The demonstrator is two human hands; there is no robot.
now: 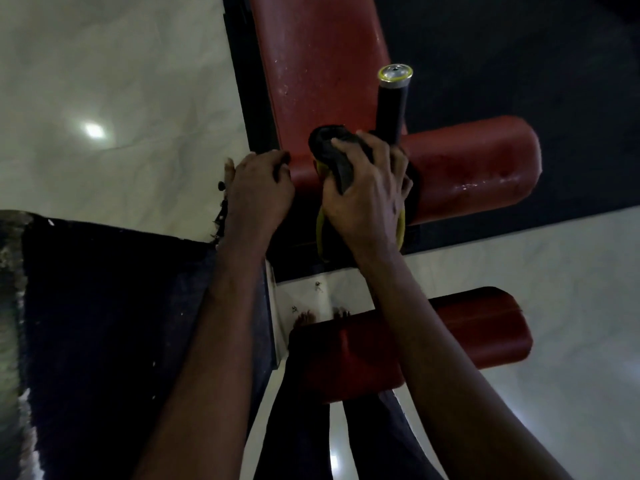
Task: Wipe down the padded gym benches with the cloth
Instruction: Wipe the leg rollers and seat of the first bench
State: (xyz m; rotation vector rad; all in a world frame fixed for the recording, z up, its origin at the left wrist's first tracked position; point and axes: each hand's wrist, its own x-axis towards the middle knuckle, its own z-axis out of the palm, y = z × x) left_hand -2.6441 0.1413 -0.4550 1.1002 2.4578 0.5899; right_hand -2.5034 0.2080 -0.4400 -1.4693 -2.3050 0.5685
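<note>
I have the dark cloth (334, 152), with a yellow edge showing, bunched in my right hand (363, 199), fingers curled tight around it and pressing it where the long red bench (311, 64) meets the red roller pad (467, 168). Wet streaks shine on the pad out past my knuckles. Just beyond my fingertips a black post (391, 105) with a yellow-rimmed metal cap rises. My left hand (258, 188), beside the right, grips the roller pad's near end, fingers hooked over it. Under my wrists sit a second roller pad (485, 330) and my bare feet (304, 318). A dark mat (104, 323) lies left of my left forearm on the pale floor (104, 98).
</note>
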